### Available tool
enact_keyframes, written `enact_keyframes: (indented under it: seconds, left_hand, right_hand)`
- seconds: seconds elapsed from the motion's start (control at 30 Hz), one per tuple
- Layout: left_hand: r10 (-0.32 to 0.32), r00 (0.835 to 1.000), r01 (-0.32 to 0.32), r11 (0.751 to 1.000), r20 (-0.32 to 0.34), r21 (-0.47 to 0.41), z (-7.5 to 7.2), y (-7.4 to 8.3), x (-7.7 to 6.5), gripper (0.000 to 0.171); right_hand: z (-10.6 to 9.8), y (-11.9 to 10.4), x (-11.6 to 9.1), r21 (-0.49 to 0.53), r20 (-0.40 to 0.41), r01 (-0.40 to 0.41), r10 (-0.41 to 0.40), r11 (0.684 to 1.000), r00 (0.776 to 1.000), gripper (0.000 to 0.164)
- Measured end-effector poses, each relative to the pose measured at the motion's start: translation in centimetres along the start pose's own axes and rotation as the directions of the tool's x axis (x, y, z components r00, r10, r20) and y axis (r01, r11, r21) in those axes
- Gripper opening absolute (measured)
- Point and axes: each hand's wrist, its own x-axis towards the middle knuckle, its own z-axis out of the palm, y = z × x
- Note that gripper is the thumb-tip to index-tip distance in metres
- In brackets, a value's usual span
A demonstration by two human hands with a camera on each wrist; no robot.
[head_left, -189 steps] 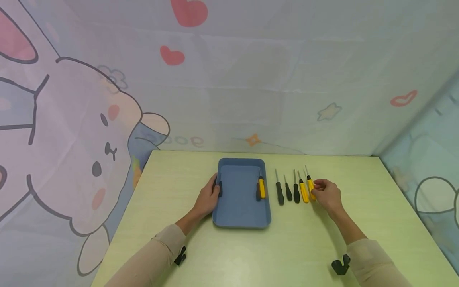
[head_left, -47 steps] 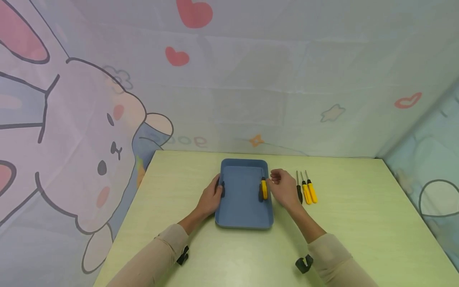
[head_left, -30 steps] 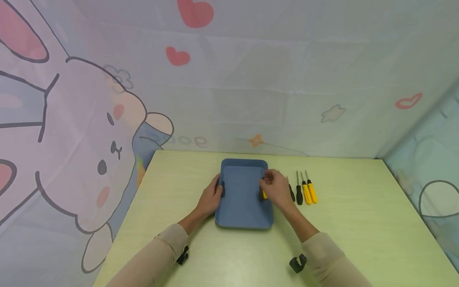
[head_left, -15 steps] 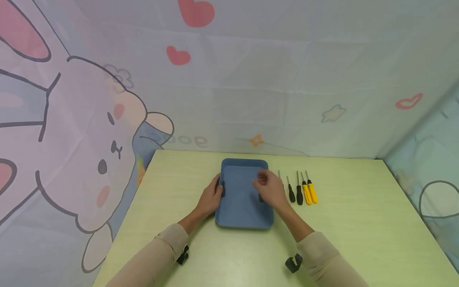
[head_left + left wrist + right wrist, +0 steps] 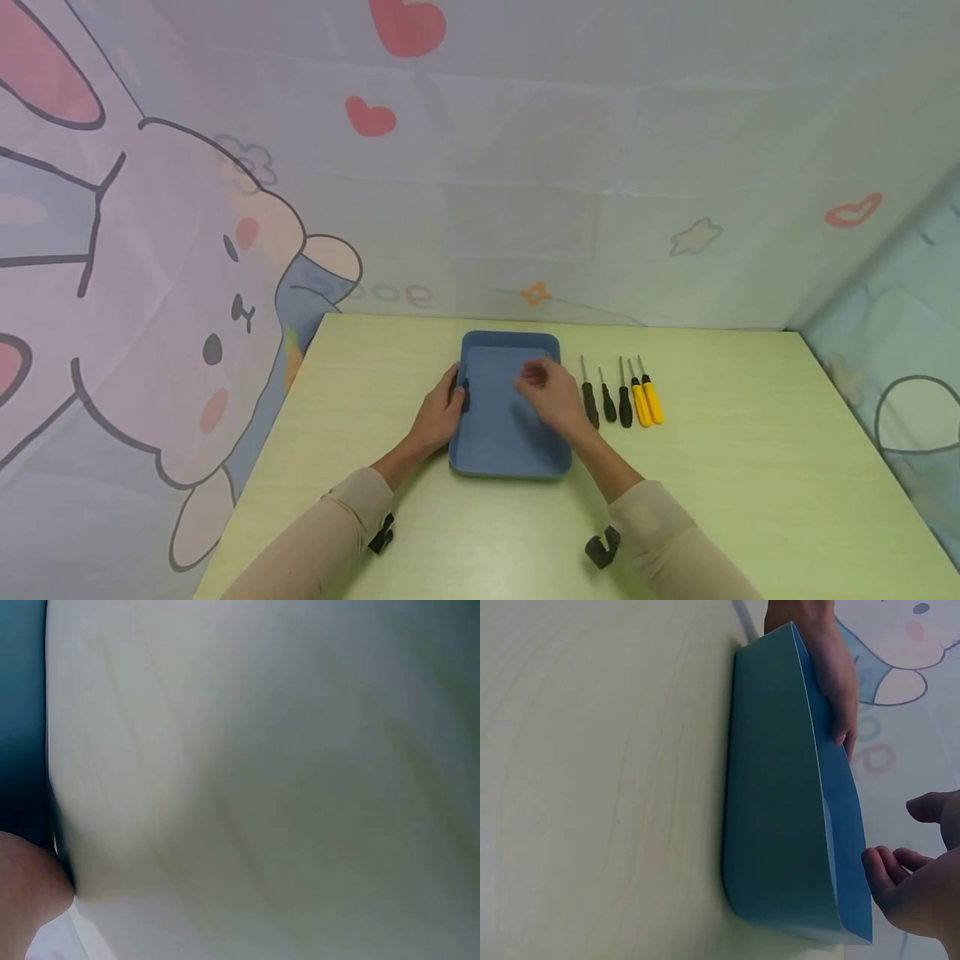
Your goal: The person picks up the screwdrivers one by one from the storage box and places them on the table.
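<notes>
My left hand (image 5: 437, 412) grips the left wall of a blue rectangular tray (image 5: 510, 467), thumb over the rim. Beside that thumb, a small black-handled screwdriver (image 5: 467, 395) lies along the tray's inner left side. Above the tray's right half hovers my right hand (image 5: 551, 396), fingers loosely bent. The right wrist view shows this hand (image 5: 919, 889) just past the rim, thumb and fingers apart with nothing between them. It hides the tools at the tray's right side from the head camera. In the left wrist view, only a fingertip (image 5: 30, 889) shows against the tray's dark side (image 5: 22, 712).
Right of the tray lies a row of screwdrivers on the pale table (image 5: 720, 475): several with black handles (image 5: 626, 408), two with yellow handles (image 5: 652, 404). A printed cloth (image 5: 525, 183) hangs behind the table. Black clips (image 5: 602, 547) sit at both cuffs.
From the rightmost yellow screwdriver, my right hand has come left to the tray and moved in over its rim. The black screwdrivers beside the tray show again. My left hand keeps its grip.
</notes>
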Motion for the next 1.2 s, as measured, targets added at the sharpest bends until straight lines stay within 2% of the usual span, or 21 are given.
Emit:
enact_keyframes:
  seconds: [0.27, 0.8, 1.03, 1.2]
  left_hand:
    - [-0.013, 1.0, 0.013, 1.0, 0.004, 0.01, 0.0, 0.1, 0.1, 0.054]
    - [-0.022, 1.0, 0.023, 1.0, 0.005, -0.011, -0.1, 0.1, 0.2, 0.053]
    - [-0.058, 0.998, 0.059, 0.996, 0.022, -0.073, -0.5, 0.1, 0.3, 0.055]
    - [-0.044, 0.998, 0.05, 0.99, 0.042, -0.136, -0.6, -0.1, 0.5, 0.056]
  right_hand:
    - [1.4, 0.1, 0.5, 0.027, 0.041, -0.02, 0.019, 0.999, 0.999, 0.037]
    - [4.1, -0.3, 0.8, 0.036, 0.045, -0.031, 0.029, 0.999, 0.999, 0.034]
    - [5.2, -0.4, 1.2, 0.037, 0.075, -0.028, 0.025, 0.999, 0.997, 0.034]
    - [6.0, -0.5, 1.4, 0.008, 0.086, -0.018, 0.017, 1.0, 0.996, 0.032]
